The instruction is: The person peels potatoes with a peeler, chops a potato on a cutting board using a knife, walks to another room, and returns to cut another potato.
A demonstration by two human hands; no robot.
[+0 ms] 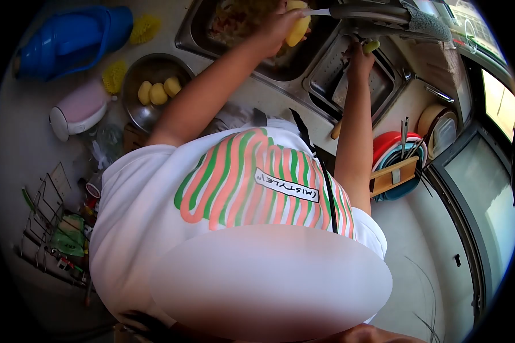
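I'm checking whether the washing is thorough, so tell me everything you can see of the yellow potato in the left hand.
The potato looks peeled: smooth, bright yellow, rounded and longer than wide. Its long side runs roughly up and down the picture. The left hand grips it above the sink basin, partly covering it. What looks like a stream of water from the faucet reaches its upper part. Any leftover specks of skin are too small to tell.

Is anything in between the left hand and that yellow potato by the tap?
No, nothing visible: the left hand holds the potato directly. The tap shows to the potato's right in the view, not between them.
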